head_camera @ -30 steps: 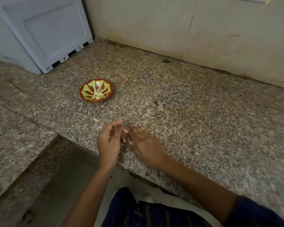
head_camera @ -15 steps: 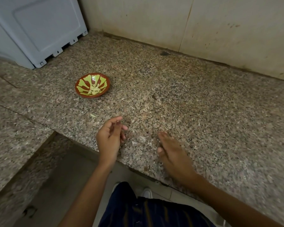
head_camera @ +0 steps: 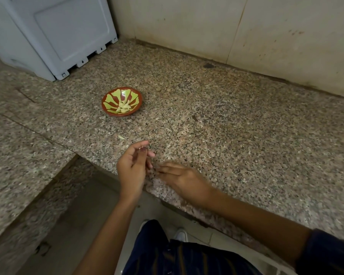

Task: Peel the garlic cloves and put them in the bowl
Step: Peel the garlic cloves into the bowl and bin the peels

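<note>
In the red bowl (head_camera: 108, 105) with its green leaf pattern, on the granite bench (head_camera: 236, 124), lies a small heap of pale peeled garlic cloves (head_camera: 124, 106). Nearer the bench edge, a thin scrap of peel (head_camera: 121, 137) lies alone. The left hand (head_camera: 133, 167) is cupped, fingers loosely curled, holding nothing visible. Just beside it, the blurred right hand (head_camera: 184, 180) reaches over with fingers straight.
</note>
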